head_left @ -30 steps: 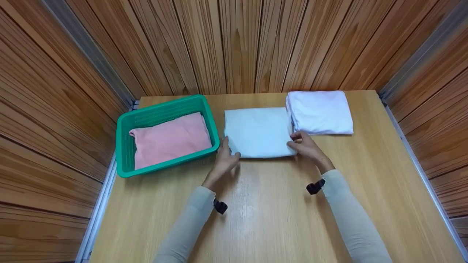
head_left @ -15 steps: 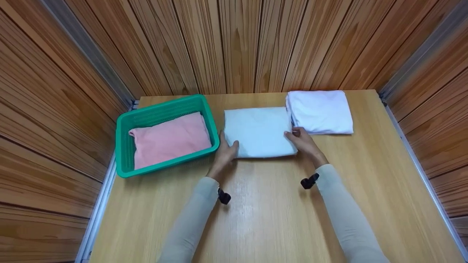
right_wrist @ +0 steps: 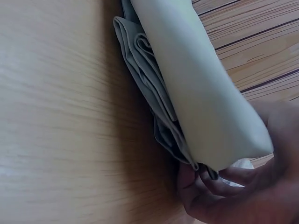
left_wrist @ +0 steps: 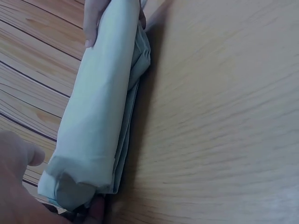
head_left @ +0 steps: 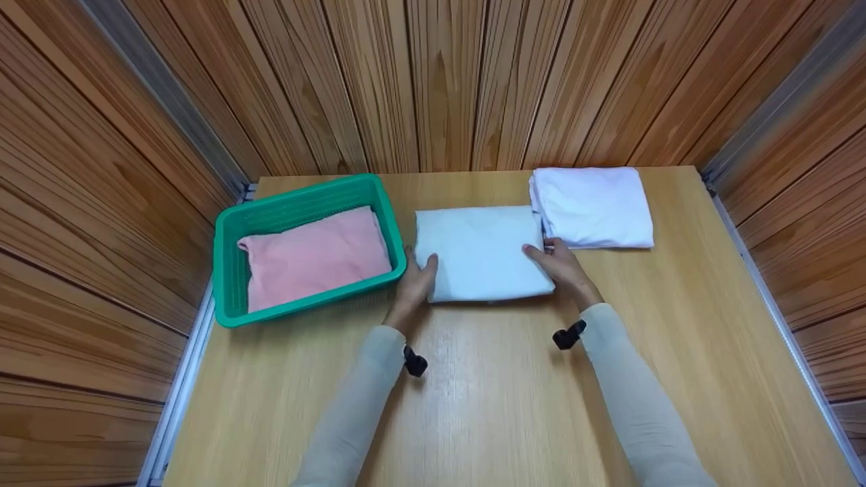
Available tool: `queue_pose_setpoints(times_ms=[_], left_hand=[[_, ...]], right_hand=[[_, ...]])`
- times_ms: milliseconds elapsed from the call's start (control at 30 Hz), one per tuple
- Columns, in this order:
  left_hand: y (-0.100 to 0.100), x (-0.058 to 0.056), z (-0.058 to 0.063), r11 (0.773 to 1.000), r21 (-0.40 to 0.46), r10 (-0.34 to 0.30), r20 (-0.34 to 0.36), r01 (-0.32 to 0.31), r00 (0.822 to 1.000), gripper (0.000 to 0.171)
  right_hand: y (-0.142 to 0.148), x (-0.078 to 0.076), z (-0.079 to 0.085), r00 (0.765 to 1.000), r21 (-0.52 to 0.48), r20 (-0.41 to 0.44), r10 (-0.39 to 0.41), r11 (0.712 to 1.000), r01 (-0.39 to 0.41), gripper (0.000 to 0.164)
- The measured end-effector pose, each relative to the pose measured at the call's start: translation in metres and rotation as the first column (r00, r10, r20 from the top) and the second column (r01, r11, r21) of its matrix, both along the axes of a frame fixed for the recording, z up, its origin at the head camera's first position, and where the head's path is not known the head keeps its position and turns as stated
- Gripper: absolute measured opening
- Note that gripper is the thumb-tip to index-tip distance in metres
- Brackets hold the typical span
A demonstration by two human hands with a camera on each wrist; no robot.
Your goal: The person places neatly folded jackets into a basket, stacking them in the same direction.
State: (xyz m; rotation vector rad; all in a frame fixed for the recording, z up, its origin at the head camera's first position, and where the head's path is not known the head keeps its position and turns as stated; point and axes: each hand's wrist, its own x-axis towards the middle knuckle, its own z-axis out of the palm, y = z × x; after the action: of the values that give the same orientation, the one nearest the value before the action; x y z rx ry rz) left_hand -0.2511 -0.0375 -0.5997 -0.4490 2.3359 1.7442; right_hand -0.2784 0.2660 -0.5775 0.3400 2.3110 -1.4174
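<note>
A folded pale blue-white cloth (head_left: 484,253) lies in the middle of the table, seen from its near edge in both wrist views, where its layers show. My left hand (head_left: 414,284) grips its left side, thumb on top and fingers tucked beneath, as the left wrist view shows at the cloth's end (left_wrist: 88,158). My right hand (head_left: 565,270) holds the right side the same way; in the right wrist view its fingers (right_wrist: 219,184) curl under the layered cloth (right_wrist: 201,93). The near edge looks slightly raised off the table.
Left of the cloth stands a green basket (head_left: 226,270) with a folded pink cloth (head_left: 314,260) inside; its rim is close beside my left hand. A folded white-lavender cloth (head_left: 595,206) lies at the back right, against the held cloth's corner. Wood-panelled walls (head_left: 446,88) enclose the table.
Both hands have worked their fingers further under the sides of the pale cloth. The cloth has shifted slightly toward me. The basket and the other cloths stay put.
</note>
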Motion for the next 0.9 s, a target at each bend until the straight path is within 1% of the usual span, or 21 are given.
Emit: queue_pose_setpoints(times_ms=[33, 133, 267, 400, 533, 600, 667, 767, 900], left_hand=[[0.0, 0.0, 0.0, 1.0, -0.005, 0.006, 0.003, -0.006, 1.0, 0.087], [0.0, 0.001, 0.0, 1.0, -0.012, 0.01, 0.057, -0.009, 0.998, 0.089], [0.002, 0.001, 0.001, 1.0, 0.0, -0.001, 0.127, 0.001, 0.992, 0.088], [0.003, 0.001, 0.0, 1.0, 0.027, -0.004, 0.134, 0.001, 0.991, 0.091], [0.002, 0.0, -0.001, 0.999, 0.043, 0.005, 0.154, -0.012, 0.988, 0.095], [0.002, -0.001, -0.001, 0.999, 0.048, 0.008, 0.146, -0.015, 0.989, 0.095], [0.002, -0.002, -0.003, 0.999, 0.049, 0.005, 0.117, -0.011, 0.993, 0.093], [0.002, -0.003, -0.007, 0.997, 0.071, -0.019, 0.054, 0.015, 0.998, 0.087], [-0.001, -0.005, -0.012, 0.987, 0.134, -0.092, -0.002, 0.091, 0.996, 0.075]], right_hand=[[0.0, 0.0, 0.0, 1.0, 0.002, 0.007, 0.006, 1.0, -0.006, 0.095], [0.002, 0.002, -0.002, 0.999, 0.002, 0.02, 0.033, 0.999, -0.033, 0.099], [0.003, 0.004, -0.006, 0.999, -0.048, 0.006, 0.045, 0.998, -0.045, 0.099], [0.004, 0.007, -0.008, 0.997, -0.106, -0.039, 0.067, 0.992, -0.07, 0.097], [0.003, 0.013, 0.0, 0.991, -0.167, -0.078, 0.111, 0.978, -0.123, 0.091], [0.002, 0.015, 0.004, 0.986, -0.18, -0.102, 0.135, 0.972, -0.152, 0.087], [0.002, 0.015, 0.005, 0.98, -0.179, -0.128, 0.153, 0.968, -0.174, 0.081], [0.005, 0.012, -0.003, 0.967, -0.168, -0.184, 0.175, 0.964, -0.206, 0.072], [0.011, 0.01, -0.021, 0.951, -0.145, -0.224, 0.214, 0.957, -0.25, 0.061]])
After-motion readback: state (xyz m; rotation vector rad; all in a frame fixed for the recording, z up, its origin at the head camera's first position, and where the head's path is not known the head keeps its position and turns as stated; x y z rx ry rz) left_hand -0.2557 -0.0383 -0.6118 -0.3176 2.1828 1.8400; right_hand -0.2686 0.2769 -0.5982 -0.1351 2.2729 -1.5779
